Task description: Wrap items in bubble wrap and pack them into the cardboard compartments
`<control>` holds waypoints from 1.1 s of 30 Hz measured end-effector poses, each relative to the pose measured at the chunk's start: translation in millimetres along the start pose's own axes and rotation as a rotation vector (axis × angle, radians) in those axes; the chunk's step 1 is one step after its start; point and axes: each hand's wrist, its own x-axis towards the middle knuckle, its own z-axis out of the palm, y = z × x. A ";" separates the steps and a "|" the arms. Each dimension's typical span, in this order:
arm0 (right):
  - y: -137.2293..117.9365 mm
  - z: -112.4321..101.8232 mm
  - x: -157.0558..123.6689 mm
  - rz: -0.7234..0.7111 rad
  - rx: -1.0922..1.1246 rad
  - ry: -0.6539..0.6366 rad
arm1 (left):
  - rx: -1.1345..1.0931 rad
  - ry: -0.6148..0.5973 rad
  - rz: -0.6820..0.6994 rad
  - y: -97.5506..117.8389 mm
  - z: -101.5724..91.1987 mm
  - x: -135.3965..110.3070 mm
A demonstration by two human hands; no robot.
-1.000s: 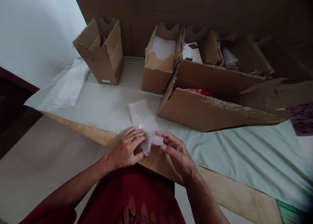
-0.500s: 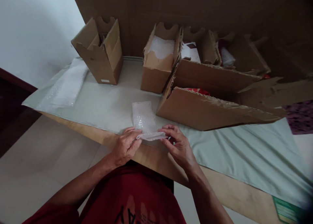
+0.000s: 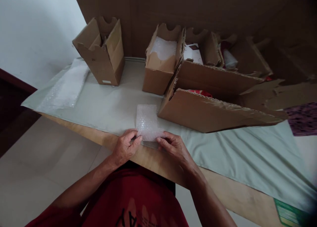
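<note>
A small piece of clear bubble wrap (image 3: 148, 121) lies at the front of the cloth-covered table, its near part folded over. My left hand (image 3: 126, 146) pinches its near left corner between thumb and fingers. On the opposite side, my right hand (image 3: 172, 145) grips the near right corner the same way. Both hands rest at the table's front edge. Whether anything is wrapped inside the folded part, I cannot tell.
More bubble wrap sheets (image 3: 68, 85) lie at the left. A tall cardboard box (image 3: 105, 63) stands beside them. Further right are a box holding bubble wrap (image 3: 158, 78), a box with a white item (image 3: 192, 53), and a long cardboard box (image 3: 220, 109) close to my right hand.
The near edge of the bubble wrap, raised as a narrow fold before, now lies flatter over the sheet. Both hands have shifted slightly with it, and the right thumb has moved inward.
</note>
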 end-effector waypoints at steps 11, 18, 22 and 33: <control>-9.3 3.1 -6.3 0.057 0.000 -0.005 | 0.002 0.027 0.042 4.5 0.7 3.4; -4.6 6.5 -1.1 0.031 -0.071 0.009 | 0.168 0.140 0.139 -0.2 8.5 3.1; 1.3 8.0 4.7 -0.031 -0.267 0.051 | 0.273 0.165 0.136 -3.6 11.7 2.0; -7.9 17.2 -40.3 -0.550 -0.837 0.468 | 0.370 0.074 0.124 -2.1 10.4 1.9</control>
